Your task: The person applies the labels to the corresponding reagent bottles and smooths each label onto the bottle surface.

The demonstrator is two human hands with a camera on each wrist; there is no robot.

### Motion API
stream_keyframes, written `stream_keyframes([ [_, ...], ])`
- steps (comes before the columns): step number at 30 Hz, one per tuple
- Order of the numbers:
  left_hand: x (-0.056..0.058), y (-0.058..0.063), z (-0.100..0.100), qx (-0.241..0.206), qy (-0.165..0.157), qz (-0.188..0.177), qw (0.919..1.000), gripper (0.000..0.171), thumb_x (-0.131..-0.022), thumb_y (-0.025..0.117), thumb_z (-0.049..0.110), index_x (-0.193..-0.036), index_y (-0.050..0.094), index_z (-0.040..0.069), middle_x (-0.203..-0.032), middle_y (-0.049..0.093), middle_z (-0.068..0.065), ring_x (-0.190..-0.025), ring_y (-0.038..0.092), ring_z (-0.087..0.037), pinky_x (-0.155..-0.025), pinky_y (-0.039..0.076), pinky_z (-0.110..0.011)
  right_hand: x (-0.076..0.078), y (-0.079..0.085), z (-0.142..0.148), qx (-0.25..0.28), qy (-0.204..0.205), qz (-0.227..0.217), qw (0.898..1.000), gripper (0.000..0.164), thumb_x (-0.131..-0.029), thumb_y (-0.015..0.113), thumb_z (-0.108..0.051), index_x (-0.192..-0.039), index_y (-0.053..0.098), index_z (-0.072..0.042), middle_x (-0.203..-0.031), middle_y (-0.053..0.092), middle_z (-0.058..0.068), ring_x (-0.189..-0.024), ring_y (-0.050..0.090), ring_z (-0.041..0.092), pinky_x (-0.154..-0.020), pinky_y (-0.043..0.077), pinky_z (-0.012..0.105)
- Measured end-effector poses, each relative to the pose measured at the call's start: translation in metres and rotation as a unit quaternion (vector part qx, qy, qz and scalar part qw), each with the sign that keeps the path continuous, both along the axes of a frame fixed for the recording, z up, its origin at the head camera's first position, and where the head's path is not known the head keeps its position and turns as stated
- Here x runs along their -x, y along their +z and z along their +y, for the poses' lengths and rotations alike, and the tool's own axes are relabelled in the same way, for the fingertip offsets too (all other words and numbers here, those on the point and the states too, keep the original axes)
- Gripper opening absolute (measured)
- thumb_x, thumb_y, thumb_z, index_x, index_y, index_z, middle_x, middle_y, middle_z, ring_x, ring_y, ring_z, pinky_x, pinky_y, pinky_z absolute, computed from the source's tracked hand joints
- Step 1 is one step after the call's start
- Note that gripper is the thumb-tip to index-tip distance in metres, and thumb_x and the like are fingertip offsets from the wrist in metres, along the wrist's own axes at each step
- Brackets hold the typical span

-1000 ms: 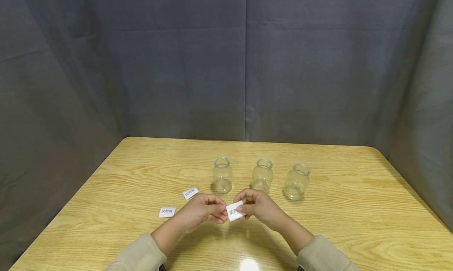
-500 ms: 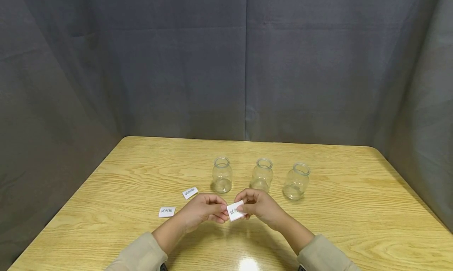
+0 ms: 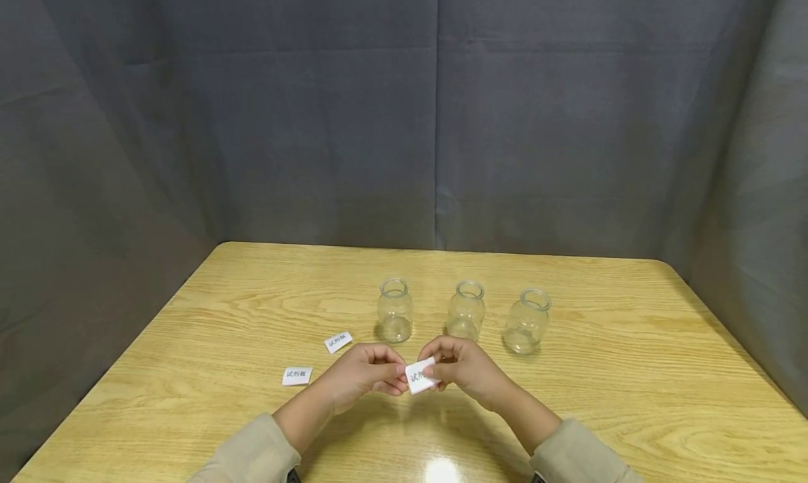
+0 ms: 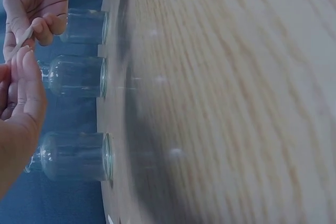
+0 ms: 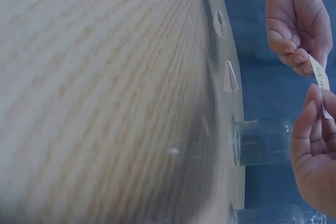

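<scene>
A small white paper label (image 3: pixel 415 378) with handwritten dark characters is held up between both hands, above the wooden table. My right hand (image 3: pixel 466 369) pinches its right side, the thumb lying across part of the writing. At the opposite edge, my left hand (image 3: pixel 361 379) pinches the label between thumb and fingertips. Seen from the right wrist, the label (image 5: pixel 319 80) is a narrow, slightly bent strip running from one hand's fingertips to the other's. Just beyond the hands stand three clear glass jars, a left one (image 3: pixel 395 313), a middle one (image 3: pixel 466 313) and a right one (image 3: pixel 527 323), all upright and without lids.
Two more white labels lie left of the left hand, one nearer (image 3: pixel 297 376) and one farther (image 3: pixel 338 341). From the right wrist they look folded or curled up off the table (image 3: pixel 631 371). A dark grey curtain (image 3: pixel 328 118) encloses the back and sides.
Both hands keep their hold on the label with barely any movement. The jars and the two labels on the table stay where they were.
</scene>
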State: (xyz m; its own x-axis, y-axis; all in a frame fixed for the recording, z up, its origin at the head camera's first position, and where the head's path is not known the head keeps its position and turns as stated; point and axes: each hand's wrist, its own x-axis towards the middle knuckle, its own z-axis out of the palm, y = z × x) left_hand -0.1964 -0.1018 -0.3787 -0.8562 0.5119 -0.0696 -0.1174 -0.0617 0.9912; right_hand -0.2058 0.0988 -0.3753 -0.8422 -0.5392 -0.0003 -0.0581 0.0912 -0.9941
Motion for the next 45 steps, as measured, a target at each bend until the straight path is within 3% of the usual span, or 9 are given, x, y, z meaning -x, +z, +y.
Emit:
stream_keyframes([
  [9,0.0003,-0.0028,0.0011,0.002,0.014,-0.005,0.9999,0.011,-0.08,0.054,0.001,-0.085,0.054,-0.008,-0.076,0.057,-0.008,-0.068,0.058,-0.014,-0.068,0.05,-0.029,-0.0003,-0.0028,0.0001,-0.007,-0.006,-0.003,1.0,0.018,-0.079,0.058,-0.002,-0.094,0.054,0.006,-0.08,0.052,0.008,-0.07,0.052,0.017,-0.062,0.047,0.027],
  [16,0.0022,-0.0058,0.0004,-0.007,0.009,-0.023,0.9997,0.009,-0.081,0.055,0.002,-0.085,0.055,-0.006,-0.072,0.059,-0.007,-0.066,0.059,-0.015,-0.067,0.05,-0.03,-0.001,-0.0012,0.0013,-0.008,-0.007,0.0,1.0,0.02,-0.079,0.058,-0.004,-0.095,0.053,0.007,-0.08,0.052,0.008,-0.069,0.051,0.017,-0.062,0.047,0.027],
  [31,0.0032,-0.0066,0.0016,-0.019,0.004,-0.019,0.9996,0.005,-0.08,0.055,0.002,-0.082,0.056,-0.003,-0.073,0.059,-0.007,-0.067,0.059,-0.014,-0.067,0.05,-0.028,-0.001,-0.002,0.001,0.01,0.0,-0.006,1.0,0.023,-0.079,0.058,-0.002,-0.097,0.051,0.01,-0.08,0.051,0.007,-0.069,0.05,0.016,-0.062,0.046,0.026],
  [39,0.003,-0.0008,0.0031,-0.014,0.027,-0.011,0.9995,0.008,-0.08,0.056,0.002,-0.083,0.056,-0.006,-0.073,0.058,-0.007,-0.067,0.059,-0.014,-0.067,0.05,-0.028,-0.0001,-0.0011,-0.0009,-0.003,-0.025,0.005,1.0,0.023,-0.078,0.059,-0.002,-0.096,0.051,0.009,-0.077,0.053,0.006,-0.067,0.05,0.016,-0.06,0.046,0.025],
  [45,0.0029,-0.0012,0.001,0.004,0.042,0.008,0.9991,0.011,-0.079,0.056,0.002,-0.083,0.055,-0.009,-0.074,0.058,-0.007,-0.067,0.058,-0.015,-0.07,0.049,-0.03,-0.0006,-0.0012,0.0003,-0.03,-0.054,0.042,0.997,0.021,-0.078,0.059,-0.003,-0.094,0.05,0.008,-0.076,0.054,0.007,-0.067,0.051,0.017,-0.06,0.047,0.029],
])
